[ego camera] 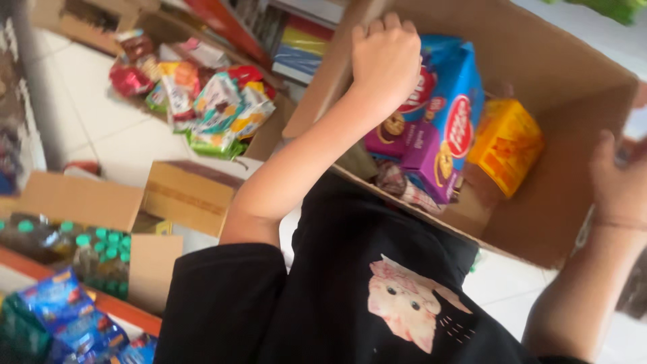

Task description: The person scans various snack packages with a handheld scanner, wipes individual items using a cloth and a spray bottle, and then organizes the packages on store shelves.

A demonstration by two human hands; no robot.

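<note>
Between the two raised arms sits a large open cardboard box (573,135), tipped toward the wearer so that its contents slide to the lower wall. Closed in a fist, the left hand (385,57) curls over the box's near flap, and this grip seems to be what keeps the carton tilted and steady. Just beyond that fist, blue snack packets (458,101) stand on edge against one another, and just below them lie purple biscuit packs (418,152), pressed into the corner by the slope. Toward the right hand (620,182), a yellow packet (505,145) rests alone against the inner wall. That right hand is blurred at the box's far edge; whether it grips the cardboard or only rests there I cannot tell. Well off to the left of the left arm, a second carton holds mixed bright wrappers (216,108) heaped loosely, and nearer the elbow a box of green-capped bottles (94,249) stands packed upright in rows. A black shirt (323,296) with a pale animal print fills the foreground below both arms.
</note>
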